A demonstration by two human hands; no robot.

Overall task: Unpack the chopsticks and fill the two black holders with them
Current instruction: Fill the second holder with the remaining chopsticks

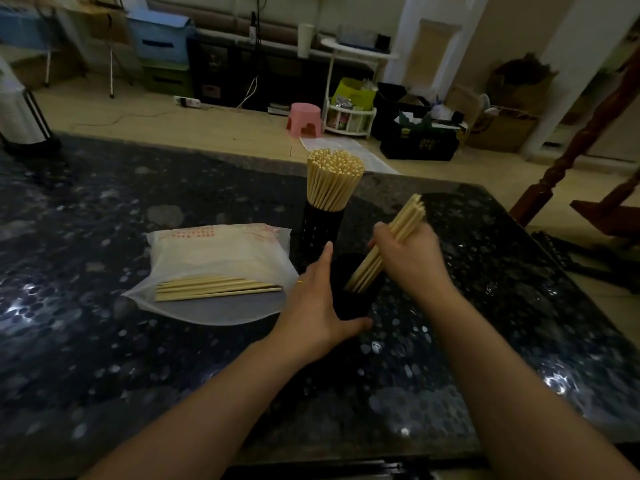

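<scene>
Two black holders stand on the dark speckled table [104,358]. The far holder [320,230] is packed with upright pale wooden chopsticks [334,178]. The near holder [353,292] is gripped by my left hand [318,306], fingers along its left side and thumb round its base. My right hand [408,258] grips a bundle of chopsticks [388,247], tilted, with the lower ends inside the near holder's mouth. A translucent white plastic bag [214,268] lies to the left, with a few loose chopsticks [214,287] lying in its open end.
The table's far edge runs just behind the full holder and its right edge lies close to my right arm. Beyond it the floor holds a pink stool [304,121], a white rack and boxes. A brown wooden post [575,133] stands at the right.
</scene>
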